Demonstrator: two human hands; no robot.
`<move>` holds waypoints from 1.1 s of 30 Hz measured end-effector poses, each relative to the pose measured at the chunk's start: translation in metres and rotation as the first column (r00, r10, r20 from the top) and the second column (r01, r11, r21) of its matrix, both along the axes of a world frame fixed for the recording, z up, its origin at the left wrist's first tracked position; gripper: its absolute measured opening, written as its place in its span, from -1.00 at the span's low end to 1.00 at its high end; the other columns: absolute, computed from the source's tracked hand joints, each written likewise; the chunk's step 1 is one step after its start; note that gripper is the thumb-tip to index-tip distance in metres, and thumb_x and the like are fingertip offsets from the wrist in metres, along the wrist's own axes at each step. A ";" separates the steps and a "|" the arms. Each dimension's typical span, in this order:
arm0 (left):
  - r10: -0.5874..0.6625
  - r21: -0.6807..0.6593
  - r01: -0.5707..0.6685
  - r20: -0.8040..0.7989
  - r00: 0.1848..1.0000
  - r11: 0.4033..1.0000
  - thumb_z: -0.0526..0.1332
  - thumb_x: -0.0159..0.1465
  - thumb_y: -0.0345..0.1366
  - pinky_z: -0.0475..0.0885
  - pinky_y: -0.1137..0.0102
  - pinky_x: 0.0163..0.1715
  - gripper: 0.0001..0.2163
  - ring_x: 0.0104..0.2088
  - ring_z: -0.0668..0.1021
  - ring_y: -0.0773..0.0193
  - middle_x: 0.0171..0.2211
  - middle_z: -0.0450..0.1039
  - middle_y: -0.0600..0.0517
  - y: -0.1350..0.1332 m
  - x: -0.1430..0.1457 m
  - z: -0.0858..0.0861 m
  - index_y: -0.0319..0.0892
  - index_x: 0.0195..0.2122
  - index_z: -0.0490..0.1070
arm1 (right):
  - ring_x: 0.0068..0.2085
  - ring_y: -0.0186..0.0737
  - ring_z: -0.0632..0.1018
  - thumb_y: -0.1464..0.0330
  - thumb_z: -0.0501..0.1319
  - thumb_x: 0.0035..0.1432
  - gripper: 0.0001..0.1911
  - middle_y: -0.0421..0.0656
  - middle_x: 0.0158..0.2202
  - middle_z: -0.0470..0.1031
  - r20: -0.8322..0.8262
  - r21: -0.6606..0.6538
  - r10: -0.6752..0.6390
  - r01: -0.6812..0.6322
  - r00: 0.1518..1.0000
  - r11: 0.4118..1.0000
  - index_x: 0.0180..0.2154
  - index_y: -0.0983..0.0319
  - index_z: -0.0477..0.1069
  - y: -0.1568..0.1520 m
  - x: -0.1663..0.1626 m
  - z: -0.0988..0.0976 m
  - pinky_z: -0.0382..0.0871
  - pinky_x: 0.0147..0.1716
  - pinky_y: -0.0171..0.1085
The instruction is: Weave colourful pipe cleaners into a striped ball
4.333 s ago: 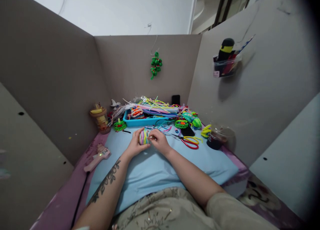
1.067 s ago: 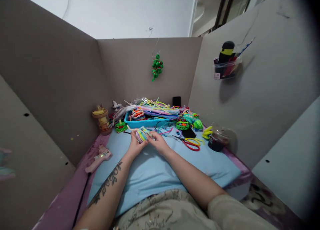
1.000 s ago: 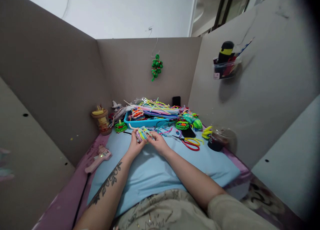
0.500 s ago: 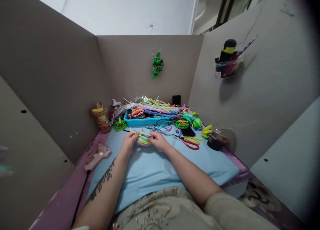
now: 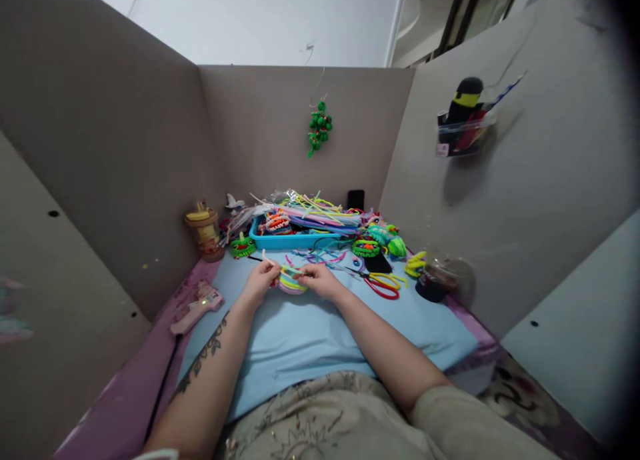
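Observation:
Between my two hands, just above the blue cloth (image 5: 300, 327), is a striped pipe-cleaner piece (image 5: 291, 283) in yellow, pink and pale green. My left hand (image 5: 263, 278) is closed on its left side, and a pale pipe-cleaner end sticks up beside the thumb. On the right side my right hand (image 5: 320, 280) pinches the piece's upper edge. The fingertips hide part of both ends. To the right of my right hand lie red-handled scissors (image 5: 381, 288) and yellow-handled pliers (image 5: 385, 279).
Behind my hands stands a blue tray (image 5: 295, 242) heaped with pipe cleaners (image 5: 320, 215). Finished green pipe-cleaner figures (image 5: 243, 247) sit beside it. A pink glue gun (image 5: 197, 309) lies left, near a drink cup (image 5: 207, 233). A dark-based plastic cup (image 5: 437, 283) stands right. Grey panels surround the table.
The striped piece has tilted slightly, showing more of an opening at its top. Both hands keep hold of it. The camera view has shifted a little.

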State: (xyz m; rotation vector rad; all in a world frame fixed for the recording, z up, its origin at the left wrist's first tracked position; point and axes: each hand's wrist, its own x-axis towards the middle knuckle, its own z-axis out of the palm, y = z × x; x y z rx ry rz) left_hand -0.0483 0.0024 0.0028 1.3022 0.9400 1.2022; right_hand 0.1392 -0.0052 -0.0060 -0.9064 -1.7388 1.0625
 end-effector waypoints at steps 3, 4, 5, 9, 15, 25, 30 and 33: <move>-0.009 0.005 0.009 -0.026 1.000 1.000 0.33 -0.05 -0.06 0.12 0.53 -0.67 -0.66 -0.70 0.27 0.48 -0.72 0.22 0.19 0.002 -0.002 -0.002 -0.21 -0.51 0.25 | -0.41 -0.30 0.41 0.33 0.26 -0.09 -0.87 -0.21 -0.49 0.45 0.008 0.018 0.012 -0.013 1.000 1.000 -0.50 0.29 0.49 -0.002 0.000 0.001 0.26 -0.38 -0.33; -0.006 0.006 0.006 -0.034 0.999 1.000 0.33 -0.04 -0.06 0.12 0.53 -0.66 -0.66 -0.70 0.27 0.47 -0.71 0.23 0.19 0.002 -0.002 -0.002 -0.21 -0.50 0.25 | -0.40 -0.30 0.42 0.33 0.27 -0.10 -0.87 -0.21 -0.49 0.45 0.006 0.023 0.015 -0.015 1.000 1.000 -0.50 0.29 0.49 -0.002 0.000 0.002 0.26 -0.37 -0.33; -0.002 0.007 0.003 -0.040 0.999 1.000 0.32 -0.03 -0.06 0.12 0.53 -0.66 -0.65 -0.69 0.28 0.47 -0.70 0.24 0.19 0.002 -0.002 -0.001 -0.21 -0.49 0.25 | -0.40 -0.29 0.42 0.33 0.27 -0.11 -0.87 -0.21 -0.49 0.46 -0.002 0.022 0.015 -0.015 1.000 1.000 -0.50 0.28 0.50 -0.003 0.001 0.002 0.27 -0.37 -0.33; -0.034 0.022 0.035 -0.067 0.997 0.999 0.32 -0.01 -0.05 0.08 0.53 -0.67 -0.65 -0.69 0.27 0.48 -0.67 0.26 0.18 -0.003 -0.003 0.005 -0.21 -0.46 0.26 | -0.39 -0.29 0.45 0.33 0.27 -0.10 -0.85 -0.21 -0.46 0.50 -0.096 -0.041 0.004 -0.008 0.995 0.999 -0.43 0.27 0.52 -0.003 0.000 0.004 0.30 -0.32 -0.30; -0.071 0.026 0.072 -0.027 0.997 0.997 0.39 -0.05 -0.16 0.06 0.54 -0.68 -0.65 -0.69 0.24 0.51 -0.69 0.21 0.22 -0.004 -0.002 0.005 -0.20 -0.47 0.22 | -0.46 -0.36 0.42 0.31 0.35 -0.18 -0.80 -0.25 -0.51 0.46 -0.262 -0.142 -0.014 -0.024 0.965 0.990 -0.45 0.27 0.45 0.001 -0.001 0.000 0.29 -0.40 -0.34; -0.073 -0.002 0.074 0.115 0.991 0.997 0.42 -0.13 -0.29 0.07 0.56 -0.69 -0.67 -0.70 0.25 0.51 -0.72 0.22 0.21 0.000 -0.001 0.002 -0.21 -0.53 0.22 | -0.46 -0.37 0.43 0.36 0.45 -0.34 -0.66 -0.28 -0.50 0.45 -0.434 -0.222 0.007 -0.114 0.901 0.968 -0.43 0.23 0.41 0.005 -0.005 -0.005 0.29 -0.40 -0.35; -0.081 -0.168 0.144 0.332 0.940 0.975 0.40 -0.06 -0.39 0.08 0.63 -0.74 -0.73 -0.71 0.25 0.57 -0.68 0.24 0.20 0.000 -0.006 0.005 -0.25 -0.50 0.26 | -0.34 -0.30 0.47 0.26 0.42 -0.23 -0.63 -0.21 -0.37 0.52 -0.440 -0.243 -0.069 -0.045 0.895 0.969 -0.29 0.21 0.48 0.010 0.002 -0.005 0.29 -0.29 -0.30; -0.014 -0.328 0.216 0.521 0.854 0.920 0.33 0.03 -0.49 0.10 0.72 -0.79 -0.79 -0.75 0.21 0.62 -0.68 0.18 0.23 0.001 -0.010 0.006 -0.25 -0.46 0.26 | -0.35 -0.33 0.45 0.19 0.39 -0.18 -0.62 -0.21 -0.35 0.52 -0.421 -0.252 -0.052 -0.062 0.906 0.966 -0.26 0.20 0.49 0.013 0.008 -0.005 0.26 -0.30 -0.31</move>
